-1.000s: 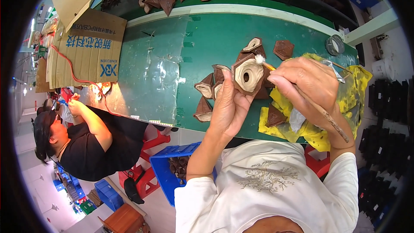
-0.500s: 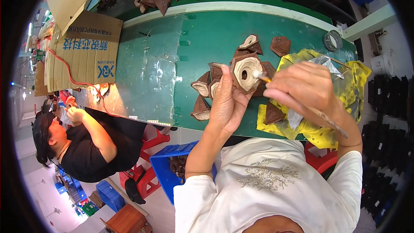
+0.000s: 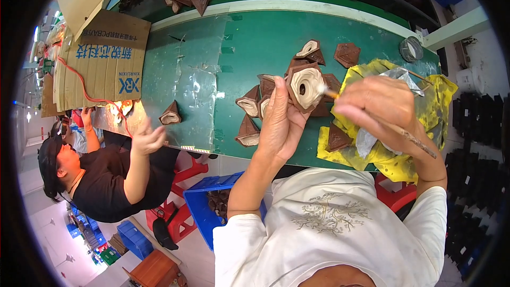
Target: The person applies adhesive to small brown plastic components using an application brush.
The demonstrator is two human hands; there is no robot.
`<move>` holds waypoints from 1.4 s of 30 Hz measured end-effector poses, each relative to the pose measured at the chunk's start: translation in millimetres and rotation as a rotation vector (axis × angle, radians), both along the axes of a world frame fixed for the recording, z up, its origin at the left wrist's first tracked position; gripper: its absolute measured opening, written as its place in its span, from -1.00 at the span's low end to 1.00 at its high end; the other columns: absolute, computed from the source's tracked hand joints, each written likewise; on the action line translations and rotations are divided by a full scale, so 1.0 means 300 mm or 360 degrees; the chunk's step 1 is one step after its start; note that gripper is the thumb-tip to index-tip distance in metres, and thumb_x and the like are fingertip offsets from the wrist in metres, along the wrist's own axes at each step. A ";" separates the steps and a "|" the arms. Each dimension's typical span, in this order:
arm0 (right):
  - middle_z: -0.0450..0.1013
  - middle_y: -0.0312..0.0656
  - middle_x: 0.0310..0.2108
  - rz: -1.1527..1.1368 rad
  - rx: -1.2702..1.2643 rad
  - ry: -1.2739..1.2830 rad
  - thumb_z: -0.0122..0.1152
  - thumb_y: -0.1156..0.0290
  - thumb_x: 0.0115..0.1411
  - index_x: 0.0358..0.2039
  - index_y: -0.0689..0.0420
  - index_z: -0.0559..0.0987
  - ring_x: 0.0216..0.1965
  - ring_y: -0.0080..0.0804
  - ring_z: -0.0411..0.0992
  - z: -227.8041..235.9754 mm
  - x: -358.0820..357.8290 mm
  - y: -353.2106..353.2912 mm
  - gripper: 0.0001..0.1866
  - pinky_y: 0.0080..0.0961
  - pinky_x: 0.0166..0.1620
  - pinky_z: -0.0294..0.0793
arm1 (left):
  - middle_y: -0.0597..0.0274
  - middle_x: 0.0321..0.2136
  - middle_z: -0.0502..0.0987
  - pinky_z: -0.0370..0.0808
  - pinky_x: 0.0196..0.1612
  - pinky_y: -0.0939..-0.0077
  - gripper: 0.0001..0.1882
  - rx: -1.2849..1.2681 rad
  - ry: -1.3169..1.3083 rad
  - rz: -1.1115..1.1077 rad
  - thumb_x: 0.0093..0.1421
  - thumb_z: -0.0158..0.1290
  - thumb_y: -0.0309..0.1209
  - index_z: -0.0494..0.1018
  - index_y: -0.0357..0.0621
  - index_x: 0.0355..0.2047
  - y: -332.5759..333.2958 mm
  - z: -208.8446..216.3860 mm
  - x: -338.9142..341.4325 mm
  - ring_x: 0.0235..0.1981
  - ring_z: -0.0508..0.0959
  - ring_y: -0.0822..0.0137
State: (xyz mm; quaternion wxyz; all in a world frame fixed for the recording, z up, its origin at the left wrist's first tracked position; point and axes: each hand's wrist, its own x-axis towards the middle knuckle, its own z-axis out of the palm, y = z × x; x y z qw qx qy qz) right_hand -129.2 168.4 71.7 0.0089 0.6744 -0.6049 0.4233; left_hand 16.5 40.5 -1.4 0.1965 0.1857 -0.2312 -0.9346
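Note:
My left hand point(image 3: 282, 122) holds a brown angular piece point(image 3: 306, 88), its cream hollow face with a dark hole turned up. A paintbrush point(image 3: 332, 94) is gripped in my right hand point(image 3: 378, 107), and its whitish bristle tip is at the right rim of the cream face. The brush's long handle runs out behind that hand. Similar brown pieces lie around my left hand, one with a cream face point(image 3: 247, 132) beside the wrist and another point(image 3: 310, 50) beyond the held piece. A brown piece point(image 3: 347, 55) lies apart, farther right.
A stained yellow cloth point(image 3: 433, 111) carries a brown piece point(image 3: 338, 137) at its near left. A round glass jar point(image 3: 411, 49) stands at the far right. Left are a cardboard box point(image 3: 103, 56), a red cable and a co-worker point(image 3: 109, 180). Below the table edge sits a blue bin point(image 3: 197, 202).
My brush has moved slightly right, toward the rim of the held piece. At left, the co-worker's arm has reached out over the table, and a brown piece now lies near that hand.

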 end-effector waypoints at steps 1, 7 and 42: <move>0.53 -0.13 -0.50 0.0002 -0.0001 0.0002 0.40 0.53 -0.05 -0.46 0.24 0.60 -0.49 -0.28 0.53 0.002 0.001 -0.002 -0.87 -0.46 -0.47 0.49 | 0.22 0.02 0.48 0.40 0.14 0.35 -0.50 -0.0024 0.0019 0.0011 0.37 -0.18 0.00 0.33 -0.11 0.09 0.000 0.002 -0.001 0.04 0.48 0.36; 0.54 -0.08 -0.48 0.0072 0.0043 -0.0272 0.34 0.60 0.00 -0.42 0.28 0.62 -0.48 -0.26 0.54 0.016 0.025 -0.012 -0.91 -0.47 -0.44 0.51 | 0.23 0.03 0.47 0.40 0.13 0.36 -0.49 0.0060 0.0033 -0.0042 0.37 -0.19 0.02 0.33 -0.10 0.09 0.005 -0.007 -0.002 0.04 0.47 0.38; 0.53 -0.11 -0.51 0.0005 -0.0078 -0.0220 0.36 0.58 -0.04 -0.46 0.25 0.61 -0.51 -0.26 0.54 -0.019 0.104 -0.010 -0.90 -0.45 -0.46 0.50 | 0.21 0.06 0.43 0.40 0.15 0.33 -0.42 0.0028 0.0036 -0.0005 0.35 -0.23 0.09 0.28 -0.10 0.13 -0.003 -0.008 0.011 0.09 0.43 0.34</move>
